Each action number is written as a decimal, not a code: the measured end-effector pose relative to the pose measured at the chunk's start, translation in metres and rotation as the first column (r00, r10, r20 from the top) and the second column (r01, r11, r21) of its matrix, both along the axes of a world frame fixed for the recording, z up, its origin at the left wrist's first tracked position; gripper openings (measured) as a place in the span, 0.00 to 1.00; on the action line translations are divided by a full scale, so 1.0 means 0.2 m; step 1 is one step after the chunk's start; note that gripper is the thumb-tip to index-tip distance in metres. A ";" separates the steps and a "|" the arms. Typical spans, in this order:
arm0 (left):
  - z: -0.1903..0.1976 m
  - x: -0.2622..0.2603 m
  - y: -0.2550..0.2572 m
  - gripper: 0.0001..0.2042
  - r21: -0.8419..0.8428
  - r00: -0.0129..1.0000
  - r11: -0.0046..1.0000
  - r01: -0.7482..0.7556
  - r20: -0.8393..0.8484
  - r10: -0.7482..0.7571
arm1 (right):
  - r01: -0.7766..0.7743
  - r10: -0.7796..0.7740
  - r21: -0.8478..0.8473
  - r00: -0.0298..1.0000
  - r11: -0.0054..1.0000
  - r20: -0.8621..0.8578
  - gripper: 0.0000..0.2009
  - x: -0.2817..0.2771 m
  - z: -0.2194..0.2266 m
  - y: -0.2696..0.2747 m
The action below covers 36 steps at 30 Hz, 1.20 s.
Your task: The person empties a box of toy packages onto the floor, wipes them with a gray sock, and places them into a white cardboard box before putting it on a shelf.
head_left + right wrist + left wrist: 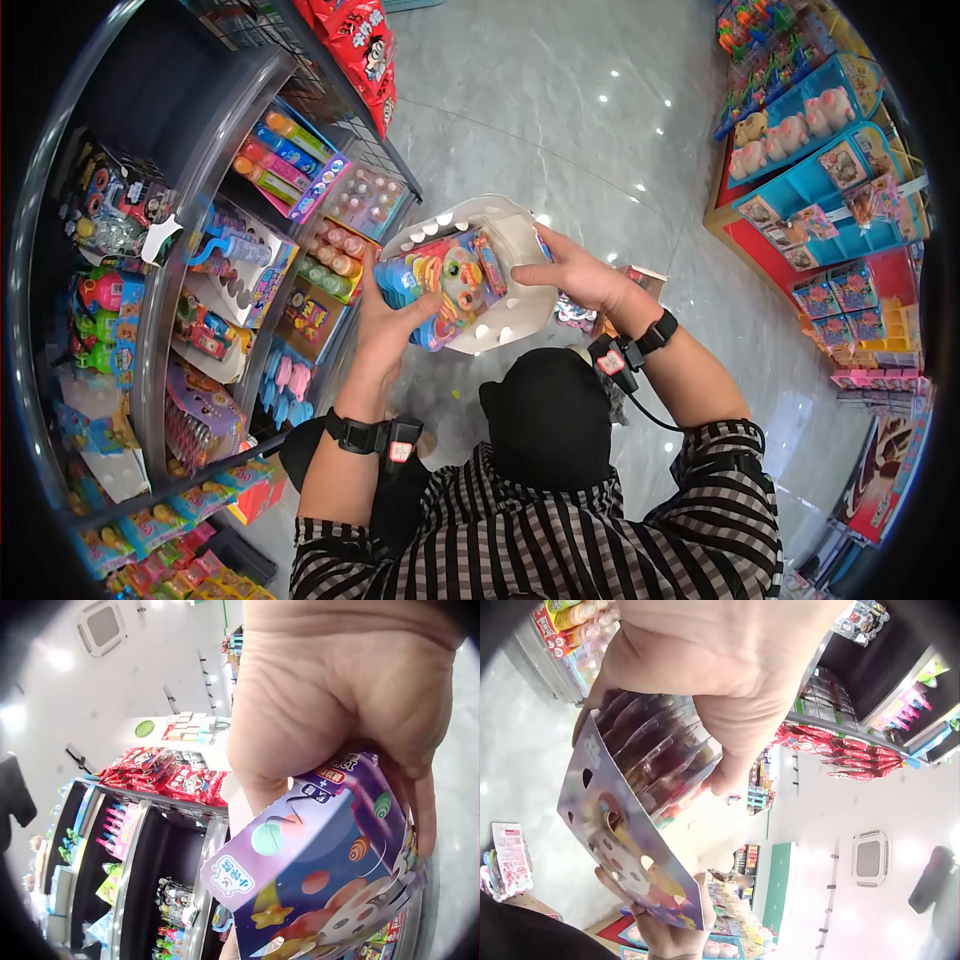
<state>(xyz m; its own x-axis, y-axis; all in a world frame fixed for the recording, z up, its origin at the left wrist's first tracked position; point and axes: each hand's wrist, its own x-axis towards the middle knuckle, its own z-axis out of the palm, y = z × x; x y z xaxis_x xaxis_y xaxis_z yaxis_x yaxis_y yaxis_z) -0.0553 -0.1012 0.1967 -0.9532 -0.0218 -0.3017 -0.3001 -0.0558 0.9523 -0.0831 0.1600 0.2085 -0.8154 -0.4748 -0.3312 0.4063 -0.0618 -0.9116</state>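
Observation:
An open cardboard display box (532,318), white inside, is held tilted in front of the body by both hands. Packed candy pouches (440,280) with blue and colourful fronts fill one side of it; white bare card shows at the other. The left hand (388,322) grips the left end, its thumb lying over the packs. At the opposite end, the right hand (580,272) holds the wall, thumb inside the box and fingers outside. In the right wrist view the box's printed purple outside (300,877) carries a cartoon figure and a star.
Stepped shelves (150,330) of toys and sweets stand close on the left, with red bags (365,55) hanging at their far end. Across the grey tiled floor (540,110) is a right-hand display (800,190). Below the right hand sits another small carton (645,282).

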 end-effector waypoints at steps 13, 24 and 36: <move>0.03 -0.01 0.04 0.54 0.024 0.998 0.999 0.030 0.051 -0.031 | 0.014 -0.006 -0.091 0.996 0.996 0.094 0.40 0.00 -0.14 0.05; -0.06 -0.02 -0.02 0.43 -0.199 0.985 0.977 -0.076 0.141 0.105 | 0.061 0.008 -0.335 0.980 0.940 0.200 0.39 -0.09 -0.53 0.31; -0.72 0.12 -0.15 0.48 -0.640 0.971 0.767 0.034 0.203 0.126 | 0.027 0.100 0.999 0.995 0.040 -0.031 0.44 0.00 -1.49 0.42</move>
